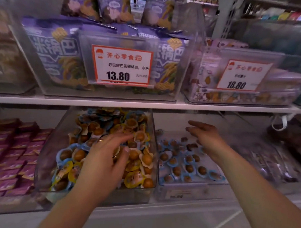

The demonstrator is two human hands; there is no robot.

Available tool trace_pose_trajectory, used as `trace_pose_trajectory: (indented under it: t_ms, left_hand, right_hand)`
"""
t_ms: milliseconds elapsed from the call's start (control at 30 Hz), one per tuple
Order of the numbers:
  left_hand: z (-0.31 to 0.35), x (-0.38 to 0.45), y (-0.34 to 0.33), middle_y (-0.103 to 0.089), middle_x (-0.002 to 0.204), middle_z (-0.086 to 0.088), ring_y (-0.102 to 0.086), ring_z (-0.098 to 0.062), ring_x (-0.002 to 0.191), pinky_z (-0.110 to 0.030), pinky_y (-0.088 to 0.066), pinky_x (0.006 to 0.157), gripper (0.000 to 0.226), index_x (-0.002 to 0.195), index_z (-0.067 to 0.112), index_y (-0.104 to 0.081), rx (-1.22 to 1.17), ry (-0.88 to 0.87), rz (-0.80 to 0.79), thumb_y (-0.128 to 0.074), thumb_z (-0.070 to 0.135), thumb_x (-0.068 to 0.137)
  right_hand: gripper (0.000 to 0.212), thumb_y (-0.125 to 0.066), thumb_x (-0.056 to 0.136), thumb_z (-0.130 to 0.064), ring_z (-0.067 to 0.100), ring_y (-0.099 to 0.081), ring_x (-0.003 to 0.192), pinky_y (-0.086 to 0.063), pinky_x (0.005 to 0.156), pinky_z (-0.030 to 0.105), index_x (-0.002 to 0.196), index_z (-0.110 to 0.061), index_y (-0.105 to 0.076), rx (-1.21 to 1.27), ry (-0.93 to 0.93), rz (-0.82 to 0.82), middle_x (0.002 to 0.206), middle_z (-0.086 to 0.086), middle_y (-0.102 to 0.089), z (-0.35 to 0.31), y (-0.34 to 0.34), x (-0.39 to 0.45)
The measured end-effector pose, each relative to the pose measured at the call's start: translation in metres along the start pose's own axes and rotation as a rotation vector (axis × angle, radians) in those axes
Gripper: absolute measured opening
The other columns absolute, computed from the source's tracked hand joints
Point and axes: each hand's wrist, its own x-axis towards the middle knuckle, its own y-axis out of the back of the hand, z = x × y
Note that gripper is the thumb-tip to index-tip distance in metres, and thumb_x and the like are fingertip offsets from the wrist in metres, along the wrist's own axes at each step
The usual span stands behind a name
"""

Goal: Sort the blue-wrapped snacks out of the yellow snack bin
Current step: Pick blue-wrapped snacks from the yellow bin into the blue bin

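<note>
Your left hand (108, 151) digs into the yellow snack bin (43, 155), fingers curled among wrappers; whether it grips one, I cannot tell. Your right hand (205, 137) hovers spread over the blue-wrapped snacks (189, 168) alongside. Mixed wrappers risk a yellow one tagging along.

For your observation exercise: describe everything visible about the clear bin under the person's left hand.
The clear bin looks like transparent plastic, open-topped, standing on the lower shelf between purple packets and another bin. It holds a heap of round brown snacks in yellow and blue wrappers. The left hand reaches in, fingers on the pile.
</note>
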Motion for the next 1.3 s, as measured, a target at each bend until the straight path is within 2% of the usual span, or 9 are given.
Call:
trace_pose_trajectory:
  t_ms: [100, 200, 367, 533, 600, 667, 800, 1000, 1300]
  left_hand:
    - [-0.010, -0.003, 0.010, -0.061, 0.117, 0.025, -0.057, 0.000, 0.112, -0.039, -0.055, 0.089, 0.028, 0.121, 0.034, -0.065, 0.009, 0.021, 0.046, -0.050, 0.033, 0.098]
    - [-0.021, -0.006, 0.026, -0.064, 0.104, 0.024, -0.061, -0.002, 0.097, -0.038, -0.057, 0.075, 0.025, 0.113, 0.033, -0.068, 0.025, 0.081, 0.188, -0.054, 0.023, 0.096]
    - [-0.034, -0.016, 0.070, -0.070, 0.097, 0.014, -0.066, -0.008, 0.093, -0.029, -0.053, 0.077, 0.027, 0.101, 0.030, -0.070, 0.035, 0.155, 0.383, -0.052, 0.017, 0.085]
    - [-0.050, -0.031, 0.092, -0.059, 0.096, 0.025, -0.051, 0.011, 0.090, -0.007, -0.040, 0.074, 0.030, 0.103, 0.032, -0.068, 0.107, 0.248, 0.389, -0.058, 0.012, 0.083]
    - [-0.054, -0.036, 0.095, -0.059, 0.101, 0.024, -0.050, 0.017, 0.093, -0.003, -0.038, 0.078, 0.033, 0.104, 0.035, -0.066, 0.085, 0.261, 0.351, -0.062, 0.007, 0.086]
    - [-0.055, -0.037, 0.099, -0.060, 0.103, 0.024, -0.050, 0.019, 0.096, 0.001, -0.036, 0.077, 0.038, 0.102, 0.040, -0.064, 0.050, 0.270, 0.357, -0.061, 0.006, 0.086]
    - [-0.057, -0.034, 0.110, -0.063, 0.101, 0.022, -0.056, 0.014, 0.094, -0.002, -0.041, 0.075, 0.036, 0.099, 0.042, -0.064, -0.067, 0.353, 0.425, -0.060, 0.007, 0.087]
    - [-0.060, -0.031, 0.116, -0.066, 0.099, 0.015, -0.064, 0.000, 0.088, -0.037, -0.058, 0.077, 0.029, 0.102, 0.035, -0.069, -0.191, 0.455, 0.418, -0.057, 0.013, 0.088]
    - [-0.062, -0.031, 0.111, -0.067, 0.098, 0.017, -0.064, -0.003, 0.085, -0.036, -0.057, 0.075, 0.026, 0.104, 0.036, -0.068, -0.201, 0.530, 0.333, -0.056, 0.018, 0.089]
  right_hand:
    - [0.021, -0.060, 0.092, -0.013, 0.016, -0.066, 0.110, -0.049, 0.091, 0.030, 0.106, -0.019, -0.074, 0.053, 0.027, 0.047, 0.111, 0.006, -0.074, 0.001, 0.002, 0.006]
    - [0.025, -0.054, 0.091, 0.003, 0.012, -0.074, 0.087, -0.056, 0.077, 0.020, 0.089, -0.012, -0.074, 0.141, 0.139, 0.065, 0.093, 0.011, -0.077, -0.011, -0.012, -0.005]
    - [0.038, -0.048, 0.088, 0.011, 0.001, -0.069, 0.088, -0.050, 0.083, 0.010, 0.090, -0.019, -0.072, -0.099, 0.530, 0.034, 0.089, -0.006, -0.075, -0.041, -0.049, -0.049]
    - [0.031, -0.051, 0.088, -0.028, -0.004, -0.065, 0.084, -0.049, 0.067, 0.009, 0.110, -0.045, -0.065, -0.320, 0.695, -0.333, 0.101, -0.024, -0.069, -0.060, -0.125, -0.092]
    - [0.042, -0.054, 0.091, -0.033, -0.003, -0.058, 0.100, -0.045, 0.084, 0.009, 0.131, -0.042, -0.054, -0.563, 0.764, -0.489, 0.124, -0.016, -0.061, -0.063, -0.168, -0.091]
    - [0.058, -0.056, 0.091, -0.034, 0.016, -0.046, 0.129, -0.040, 0.107, 0.027, 0.147, -0.033, -0.040, -0.845, 0.794, -0.617, 0.145, -0.002, -0.046, -0.065, -0.208, -0.081]
    - [0.064, -0.056, 0.090, -0.047, 0.029, -0.029, 0.136, -0.032, 0.113, 0.038, 0.150, -0.032, -0.036, -1.105, 0.689, -0.666, 0.149, 0.003, -0.039, -0.071, -0.244, -0.058]
    - [0.046, -0.075, 0.083, -0.035, 0.020, -0.053, 0.121, -0.045, 0.100, 0.031, 0.127, -0.032, -0.062, -1.064, 0.714, -0.622, 0.131, -0.001, -0.057, -0.075, -0.237, -0.050]
    - [0.026, -0.062, 0.086, -0.019, 0.013, -0.064, 0.096, -0.052, 0.081, 0.027, 0.109, -0.027, -0.069, -0.734, 0.718, -0.503, 0.106, -0.004, -0.069, -0.101, -0.251, -0.073]
